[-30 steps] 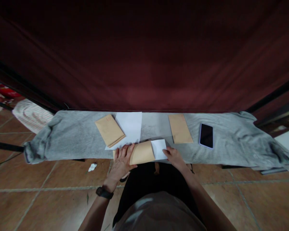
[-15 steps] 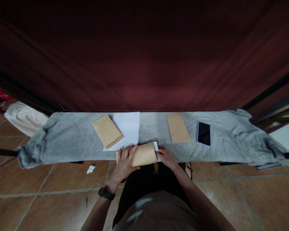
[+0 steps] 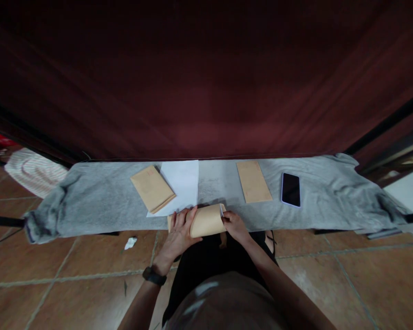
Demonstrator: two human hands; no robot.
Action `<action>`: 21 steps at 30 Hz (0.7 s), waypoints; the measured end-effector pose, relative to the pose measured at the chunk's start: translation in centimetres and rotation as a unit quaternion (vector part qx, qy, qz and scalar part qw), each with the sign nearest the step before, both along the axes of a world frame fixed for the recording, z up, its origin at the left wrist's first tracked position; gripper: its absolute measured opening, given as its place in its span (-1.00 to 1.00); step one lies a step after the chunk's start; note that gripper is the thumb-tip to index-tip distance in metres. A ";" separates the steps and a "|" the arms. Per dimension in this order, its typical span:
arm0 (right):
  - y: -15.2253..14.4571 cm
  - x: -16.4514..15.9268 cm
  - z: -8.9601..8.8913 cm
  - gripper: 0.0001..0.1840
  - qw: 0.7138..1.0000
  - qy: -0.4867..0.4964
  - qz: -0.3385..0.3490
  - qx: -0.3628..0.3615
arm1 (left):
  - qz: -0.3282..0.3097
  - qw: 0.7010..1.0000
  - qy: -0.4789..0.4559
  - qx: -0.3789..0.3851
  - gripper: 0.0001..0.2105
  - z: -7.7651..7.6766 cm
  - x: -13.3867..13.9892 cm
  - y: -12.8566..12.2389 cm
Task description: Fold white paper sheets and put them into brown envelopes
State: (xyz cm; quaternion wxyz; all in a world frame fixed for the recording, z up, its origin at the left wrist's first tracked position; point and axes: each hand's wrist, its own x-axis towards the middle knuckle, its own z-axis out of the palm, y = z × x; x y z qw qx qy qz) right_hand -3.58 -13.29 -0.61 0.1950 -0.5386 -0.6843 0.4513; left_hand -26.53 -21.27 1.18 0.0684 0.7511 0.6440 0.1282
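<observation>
A brown paper envelope [image 3: 208, 221] lies at the near edge of the cloth-covered surface, its mouth bulging open to the right. My left hand [image 3: 181, 233] holds its left part, fingers across the top and thumb along the near side. At the open end, my right hand [image 3: 234, 225] is closed on white paper [image 3: 221, 211], its fingertips partly hidden inside the mouth. Only a narrow strip of that paper shows. Beyond my left hand, white sheets [image 3: 182, 181] lie flat, partly under a small stack of brown envelopes [image 3: 152, 189].
Another brown envelope [image 3: 253, 181] lies right of centre, with a phone [image 3: 291, 189] in a purple case beside it. A grey cloth [image 3: 99, 197] covers the narrow surface. A dark red curtain [image 3: 206, 91] hangs behind. A white scrap [image 3: 131, 243] is on the tiled floor.
The white paper has gone further left into the envelope, so less of it sticks out. My right hand has followed it slightly. My left hand stays in about the same place.
</observation>
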 end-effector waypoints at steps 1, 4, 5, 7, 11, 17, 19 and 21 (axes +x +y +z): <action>-0.1 0.0 -0.1 -0.72 1.000 -0.002 -0.005 0.001 | 0.000 1.000 0.000 0.002 0.12 0.0 0.0 0.0; -0.3 -0.2 -0.2 -0.74 1.000 -0.004 -0.021 0.003 | 0.001 1.000 0.002 0.004 0.11 0.2 0.1 0.1; -0.3 -0.2 -0.3 -0.74 1.000 -0.004 -0.029 0.003 | 0.001 1.000 0.003 0.003 0.11 0.3 0.2 0.1; -0.4 -0.3 -0.3 -0.75 0.999 -0.002 -0.046 0.005 | -0.001 1.000 0.005 0.006 0.11 0.5 0.2 0.2; -0.6 -0.2 0.1 -0.75 0.998 0.019 -0.066 0.018 | -0.005 1.000 0.013 0.020 0.12 0.6 0.3 0.3; -1.2 -0.1 0.9 -0.68 0.977 0.158 -0.141 0.035 | -0.009 0.999 0.014 0.033 0.10 0.7 0.3 0.7; -1.0 0.0 0.9 -0.47 0.967 0.188 -0.172 0.024 | -0.020 0.999 0.017 0.038 0.08 1.1 0.3 0.9; -0.7 0.2 0.6 -0.37 0.962 0.203 -0.183 0.010 | -0.031 0.998 0.020 0.042 0.04 1.5 0.3 1.2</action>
